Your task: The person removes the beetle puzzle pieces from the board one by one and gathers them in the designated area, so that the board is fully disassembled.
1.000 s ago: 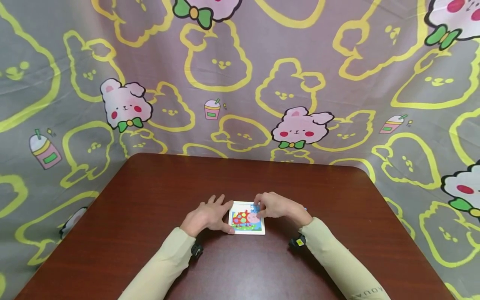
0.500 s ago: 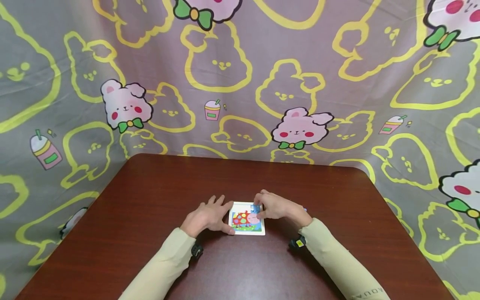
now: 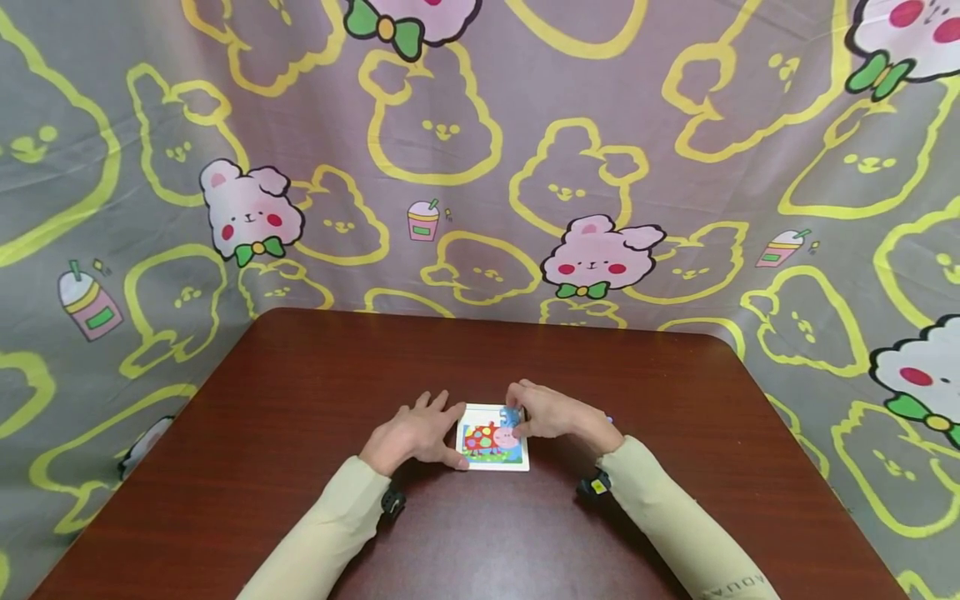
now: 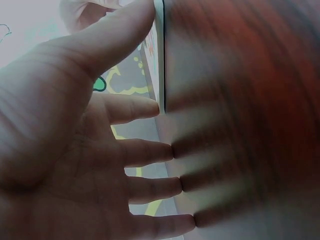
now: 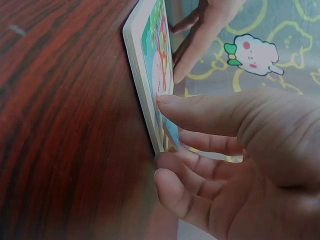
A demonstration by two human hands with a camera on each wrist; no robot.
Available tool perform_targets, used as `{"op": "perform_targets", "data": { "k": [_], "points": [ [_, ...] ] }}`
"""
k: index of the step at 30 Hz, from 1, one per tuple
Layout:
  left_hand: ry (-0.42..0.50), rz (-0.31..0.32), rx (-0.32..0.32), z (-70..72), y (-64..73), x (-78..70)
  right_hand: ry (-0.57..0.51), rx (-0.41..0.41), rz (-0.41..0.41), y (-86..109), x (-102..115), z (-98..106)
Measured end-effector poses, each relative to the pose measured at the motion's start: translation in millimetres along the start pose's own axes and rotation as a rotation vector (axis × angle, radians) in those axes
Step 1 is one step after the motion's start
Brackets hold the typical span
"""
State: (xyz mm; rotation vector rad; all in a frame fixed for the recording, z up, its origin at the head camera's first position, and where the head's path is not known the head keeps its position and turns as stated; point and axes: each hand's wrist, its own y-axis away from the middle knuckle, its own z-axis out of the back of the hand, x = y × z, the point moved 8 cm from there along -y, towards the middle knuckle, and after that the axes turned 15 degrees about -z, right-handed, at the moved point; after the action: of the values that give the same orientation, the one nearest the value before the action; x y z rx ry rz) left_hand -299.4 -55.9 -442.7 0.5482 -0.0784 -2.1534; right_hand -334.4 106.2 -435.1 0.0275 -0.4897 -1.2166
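A small white-framed jigsaw puzzle board (image 3: pixel 491 467) lies flat on the table, with a red spotted ladybird picture (image 3: pixel 480 437) and a white area at its upper left. My left hand (image 3: pixel 417 432) is spread at its left side, thumb and index finger touching the frame's edge, the other fingertips on the table. At the upper right corner my right hand (image 3: pixel 553 412) pinches a blue puzzle piece (image 3: pixel 509 416). In the right wrist view the blue piece (image 5: pixel 171 134) is tilted, raised partly off the board; fingers hide some of it.
The dark red-brown wooden table (image 3: pixel 480 533) extends around the board on all sides. Behind and beside it hangs a grey patterned cloth (image 3: pixel 480 208). A small blue thing (image 3: pixel 610 418), mostly hidden, shows just beyond my right wrist.
The blue piece has shifted slightly and its notched outline shows more clearly against the white area. My left hand and the board have stayed in place.
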Motion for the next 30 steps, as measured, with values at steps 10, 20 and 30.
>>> {"op": "perform_targets", "data": {
  "k": [10, 20, 30],
  "points": [
    [0.002, -0.009, -0.016, 1.8, 1.3, -1.2, 0.051, -0.032, -0.01, 4.8, 4.5, 2.2],
    [0.01, -0.007, -0.012, 0.6, 2.3, -1.3, 0.062, -0.033, -0.036, 7.0, 4.9, 1.3],
    [0.007, -0.009, -0.021, 0.5, 2.6, -0.5, 0.054, -0.049, -0.025, 7.5, 4.7, 3.4]
  ]
}}
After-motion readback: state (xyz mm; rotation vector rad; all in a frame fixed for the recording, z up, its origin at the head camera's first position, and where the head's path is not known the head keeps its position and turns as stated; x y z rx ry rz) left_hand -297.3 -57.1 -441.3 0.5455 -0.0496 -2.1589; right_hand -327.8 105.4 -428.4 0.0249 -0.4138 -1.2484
